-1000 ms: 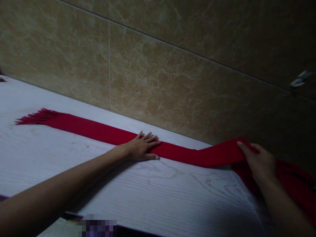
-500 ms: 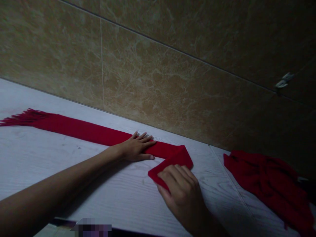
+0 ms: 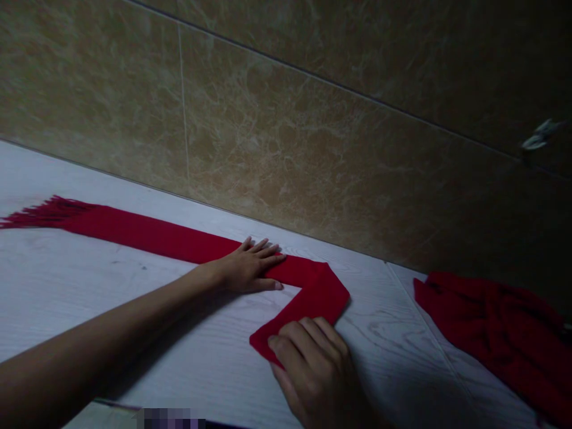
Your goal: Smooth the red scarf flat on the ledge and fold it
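Note:
A long red scarf [image 3: 152,234] with a fringe at its left end lies flat in a narrow strip on the white wood-grain surface. My left hand [image 3: 250,266] rests palm down across the strip, fingers spread, pressing on it. To the right of that hand the scarf bends at an angle and its end comes back toward me. My right hand [image 3: 313,363] pinches this end near its edge, the thumb partly hidden beneath the cloth.
A second, crumpled red cloth [image 3: 496,333] lies at the right. Behind the white surface [image 3: 134,310] rises a brown marbled tile wall [image 3: 277,131]. A small pale object [image 3: 538,136] is on the wall at the right. A seam crosses the surface near the crumpled cloth.
My right hand has drawn the scarf's end toward me and slightly left, so the bent part is longer and flatter. My left hand stays in place on the strip.

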`<state>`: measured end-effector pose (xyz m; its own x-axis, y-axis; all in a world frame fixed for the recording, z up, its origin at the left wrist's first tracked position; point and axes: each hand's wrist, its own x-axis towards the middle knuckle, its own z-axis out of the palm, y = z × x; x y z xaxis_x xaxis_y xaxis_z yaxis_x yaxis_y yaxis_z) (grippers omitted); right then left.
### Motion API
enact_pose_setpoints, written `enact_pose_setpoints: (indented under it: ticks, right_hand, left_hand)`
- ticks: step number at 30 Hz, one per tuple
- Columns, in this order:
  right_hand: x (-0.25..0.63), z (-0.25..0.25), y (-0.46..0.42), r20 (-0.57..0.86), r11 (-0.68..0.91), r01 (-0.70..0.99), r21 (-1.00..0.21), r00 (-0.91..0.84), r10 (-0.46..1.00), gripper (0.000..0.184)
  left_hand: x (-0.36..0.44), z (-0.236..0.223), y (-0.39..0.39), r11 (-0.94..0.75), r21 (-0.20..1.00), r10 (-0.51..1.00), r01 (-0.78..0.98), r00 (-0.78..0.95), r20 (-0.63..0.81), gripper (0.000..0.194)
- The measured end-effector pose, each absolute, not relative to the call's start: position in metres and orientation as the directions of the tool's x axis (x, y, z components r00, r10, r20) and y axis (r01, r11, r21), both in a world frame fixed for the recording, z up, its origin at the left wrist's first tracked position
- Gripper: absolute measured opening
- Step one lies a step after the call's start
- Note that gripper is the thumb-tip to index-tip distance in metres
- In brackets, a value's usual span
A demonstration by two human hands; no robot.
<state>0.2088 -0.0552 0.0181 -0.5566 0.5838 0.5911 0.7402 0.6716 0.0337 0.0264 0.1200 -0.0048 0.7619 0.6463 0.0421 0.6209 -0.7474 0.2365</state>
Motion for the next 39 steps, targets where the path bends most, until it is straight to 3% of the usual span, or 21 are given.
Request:
enact_pose_setpoints:
  ticks: [4,8,11,13,16,19,25,28,32,34,37,39]
  right_hand:
    - [0.215,0.023,-0.057,0.607,0.651,0.758,-0.042,-0.498,0.620,0.014]
    - [0.217,0.023,-0.060,0.636,0.678,0.733,-0.054,-0.498,0.589,0.009]
    - [0.214,0.025,-0.062,0.653,0.699,0.714,-0.035,-0.514,0.557,0.007]
    - [0.210,0.026,-0.061,0.656,0.700,0.714,-0.010,-0.524,0.544,0.008]
    - [0.205,0.029,-0.059,0.652,0.689,0.725,0.026,-0.534,0.538,0.009]
    - [0.201,0.031,-0.057,0.645,0.674,0.738,0.041,-0.534,0.546,0.012]
    - [0.194,0.030,-0.053,0.601,0.664,0.747,0.035,-0.547,0.583,0.015]
    - [0.190,0.020,-0.052,0.559,0.687,0.726,-0.018,-0.563,0.609,0.016]
    - [0.184,0.008,-0.053,0.492,0.717,0.684,-0.136,-0.581,0.648,0.034]
    - [0.190,0.011,-0.050,0.559,0.742,0.623,-0.248,-0.533,0.635,0.040]
    - [0.221,0.030,-0.034,0.664,0.685,0.586,-0.432,-0.308,0.681,0.041]
    - [0.252,0.043,-0.013,0.648,0.570,0.648,-0.505,-0.151,0.746,0.038]
  left_hand:
    - [0.032,0.005,0.116,-0.784,0.268,0.606,0.560,0.783,0.136,0.059]
    - [0.065,0.020,0.115,-0.784,0.391,0.585,0.483,0.785,0.204,0.041]
    - [0.100,0.030,0.119,-0.617,0.547,0.722,0.566,0.684,0.106,0.037]
    - [0.121,0.034,0.126,-0.507,0.619,0.773,0.599,0.634,0.021,0.045]
    - [0.143,0.039,0.138,-0.422,0.659,0.760,0.623,0.639,-0.118,0.058]
    - [0.155,0.040,0.148,-0.361,0.707,0.707,0.609,0.673,-0.219,0.049]
    - [0.163,0.030,0.144,-0.238,0.849,0.705,0.471,0.685,-0.183,0.027]
    - [0.165,0.022,0.137,-0.218,0.877,0.718,0.427,0.680,-0.152,0.032]
    - [0.163,0.017,0.134,-0.266,0.864,0.736,0.428,0.669,-0.105,0.046]
    - [0.158,0.020,0.134,-0.378,0.818,0.755,0.433,0.655,0.003,0.045]
    - [0.144,0.028,0.129,-0.642,0.556,0.730,0.527,0.641,0.235,0.036]
    - [0.132,0.029,0.124,-0.724,0.340,0.687,0.600,0.673,0.275,0.041]
